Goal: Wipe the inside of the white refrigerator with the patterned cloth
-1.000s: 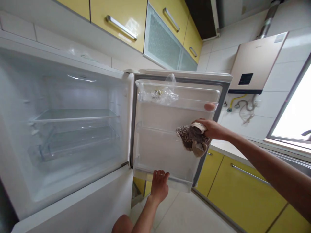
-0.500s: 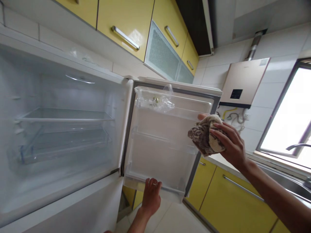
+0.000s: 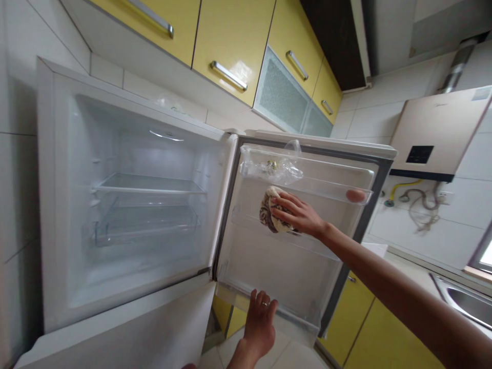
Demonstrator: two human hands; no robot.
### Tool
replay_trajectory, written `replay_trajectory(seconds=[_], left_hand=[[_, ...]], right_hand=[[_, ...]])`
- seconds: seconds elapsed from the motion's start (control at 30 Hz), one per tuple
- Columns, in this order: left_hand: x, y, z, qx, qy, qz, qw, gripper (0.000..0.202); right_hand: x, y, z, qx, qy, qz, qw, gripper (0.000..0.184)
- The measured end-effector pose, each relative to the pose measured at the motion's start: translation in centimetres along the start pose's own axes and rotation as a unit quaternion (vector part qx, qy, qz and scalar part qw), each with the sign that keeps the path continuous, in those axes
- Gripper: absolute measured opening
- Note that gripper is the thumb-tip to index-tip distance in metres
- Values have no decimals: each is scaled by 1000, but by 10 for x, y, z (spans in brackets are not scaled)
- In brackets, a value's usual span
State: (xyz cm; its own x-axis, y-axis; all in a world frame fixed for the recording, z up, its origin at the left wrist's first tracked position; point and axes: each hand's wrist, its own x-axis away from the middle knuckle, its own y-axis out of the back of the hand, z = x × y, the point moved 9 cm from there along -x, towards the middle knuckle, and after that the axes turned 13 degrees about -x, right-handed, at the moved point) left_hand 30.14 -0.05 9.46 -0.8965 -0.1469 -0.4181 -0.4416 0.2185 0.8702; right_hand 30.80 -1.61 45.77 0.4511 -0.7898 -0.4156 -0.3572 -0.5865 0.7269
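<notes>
My right hand (image 3: 298, 212) is closed on a bunched, brown-and-cream patterned cloth (image 3: 272, 205), at the middle clear shelf (image 3: 311, 245) of the open fridge door (image 3: 269, 261). Whether the cloth presses on the door panel I cannot tell. My left hand (image 3: 260, 320), with a ring on one finger, has its fingers hooked over the front of the bottom door shelf (image 3: 294, 313). On the top door shelf a clear plastic bag (image 3: 290, 171) with small yellowish-green things inside hangs over the front. A reddish, rounded thing (image 3: 355, 195) sits at that shelf's right end.
To the left stands the fridge compartment (image 3: 154, 279) with glass shelves (image 3: 154, 183). Yellow wall cupboards (image 3: 234, 36) hang above. At the right are a water heater (image 3: 438, 128) with hoses, a worktop and a sink (image 3: 469, 302).
My right hand has carried the cloth left, from beside the door's outer edge to its middle shelf. The left hand keeps its grip. The view has turned left.
</notes>
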Motion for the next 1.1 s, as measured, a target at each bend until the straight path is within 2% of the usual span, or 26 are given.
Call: replay_trajectory(seconds=[0.1,0.2,0.3,0.4,0.5,0.6,0.77,1.0,1.1], left_hand=[[2,3,0,0,4,-21,1000,54],[2,6,1,-6,15,-38,999,50],[3,9,-2,-17,7,-56,998,48],[5,14,-3,-32,1,-92,995,46],[6,18,-3,-42,5,-108,993,45],[5,18,-2,-45,2,-92,995,46],[0,13,-2,-43,-8,-58,997,52],[-1,3,0,-48,-15,-12,999,57],[-1,3,-1,-54,-25,-2,998,60]], right_hand=[[-43,-33,-27,-59,-62,49,995,41],[-84,-63,-28,-125,-67,78,987,45],[-112,-78,-20,-193,-54,54,978,45],[-116,-83,-22,-244,-69,30,967,39],[-103,-85,-32,-286,-96,40,953,37],[-85,-82,-44,-305,-141,58,940,45],[-44,-79,-62,-331,-270,155,891,55],[37,-46,-70,-371,-338,180,846,52],[71,-26,-71,-355,-370,179,840,53]])
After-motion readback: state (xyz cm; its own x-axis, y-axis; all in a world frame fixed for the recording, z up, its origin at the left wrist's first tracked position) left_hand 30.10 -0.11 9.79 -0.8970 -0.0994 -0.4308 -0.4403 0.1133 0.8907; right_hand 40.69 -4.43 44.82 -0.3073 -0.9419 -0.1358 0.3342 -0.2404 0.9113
